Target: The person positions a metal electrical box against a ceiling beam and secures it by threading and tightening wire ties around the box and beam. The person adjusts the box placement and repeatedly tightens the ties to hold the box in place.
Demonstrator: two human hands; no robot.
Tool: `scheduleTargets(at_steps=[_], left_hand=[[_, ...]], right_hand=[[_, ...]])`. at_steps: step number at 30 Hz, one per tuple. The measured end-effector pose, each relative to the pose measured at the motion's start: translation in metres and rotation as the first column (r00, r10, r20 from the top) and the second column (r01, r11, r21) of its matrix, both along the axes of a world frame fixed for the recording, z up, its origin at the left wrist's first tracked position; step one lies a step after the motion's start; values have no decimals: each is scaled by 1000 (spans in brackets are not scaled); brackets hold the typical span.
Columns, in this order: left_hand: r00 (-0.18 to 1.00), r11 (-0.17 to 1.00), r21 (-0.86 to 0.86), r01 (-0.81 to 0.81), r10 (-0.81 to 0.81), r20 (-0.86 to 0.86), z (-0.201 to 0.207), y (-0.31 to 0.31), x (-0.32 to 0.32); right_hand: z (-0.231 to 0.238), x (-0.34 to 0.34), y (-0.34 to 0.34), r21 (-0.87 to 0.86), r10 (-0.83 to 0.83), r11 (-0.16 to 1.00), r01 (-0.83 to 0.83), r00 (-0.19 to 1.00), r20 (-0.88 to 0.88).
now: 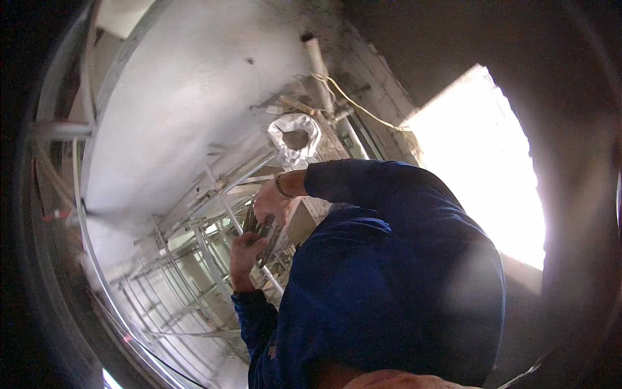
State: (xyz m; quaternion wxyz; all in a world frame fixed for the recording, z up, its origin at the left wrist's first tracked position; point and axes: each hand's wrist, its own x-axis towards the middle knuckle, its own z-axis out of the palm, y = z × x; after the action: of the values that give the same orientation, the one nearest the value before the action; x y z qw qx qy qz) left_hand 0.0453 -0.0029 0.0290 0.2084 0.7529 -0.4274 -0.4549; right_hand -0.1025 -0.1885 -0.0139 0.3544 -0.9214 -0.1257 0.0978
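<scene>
My left hand (243, 257) is closed, its thumb and fingers pressed round the near end of a dark grey, flat-looking tool (264, 228). My right hand (275, 202), with a band on its wrist, reaches across from the right and grips the same tool just above the left. The two hands are close together in front of my dark blue shirt. Blur and the fingers hide much of the tool, so its exact kind cannot be made out. Beyond the right hand stands an open white sack (275, 135) with grey-brown material inside.
Metal scaffold poles (206, 253) run below and to the left of my hands. A pale wall (175, 84) rises at the left. Near the sack are an upright pipe (317, 65) and a yellowish cable (356, 104). A bright opening (476, 162) lies to the right.
</scene>
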Motion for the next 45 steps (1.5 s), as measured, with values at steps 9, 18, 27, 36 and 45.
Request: scheduleTargets(at_steps=[9, 18, 27, 36, 45], left_hand=[[964, 961, 138, 238, -217, -152, -14, -42, 1], [945, 925, -225, 306, -323, -46, -21, -39, -21], [987, 990, 25, 140, -137, -85, -27, -8, -14], [999, 992, 117, 49, -51, 9, -13, 16, -26], [998, 993, 111, 45, -50, 35, -22, 26, -32]], right_hand=[[-1, -38, -4, -72, -187, 979, 189, 982, 30], [8, -48, -10, 7, -243, 970, 244, 969, -34], [2, -27, -3, -82, -170, 984, 159, 975, -142], [-5, -14, 16, -140, -82, 988, 69, 993, -90], [-19, -26, 29, -48, -136, 990, 132, 986, -97]])
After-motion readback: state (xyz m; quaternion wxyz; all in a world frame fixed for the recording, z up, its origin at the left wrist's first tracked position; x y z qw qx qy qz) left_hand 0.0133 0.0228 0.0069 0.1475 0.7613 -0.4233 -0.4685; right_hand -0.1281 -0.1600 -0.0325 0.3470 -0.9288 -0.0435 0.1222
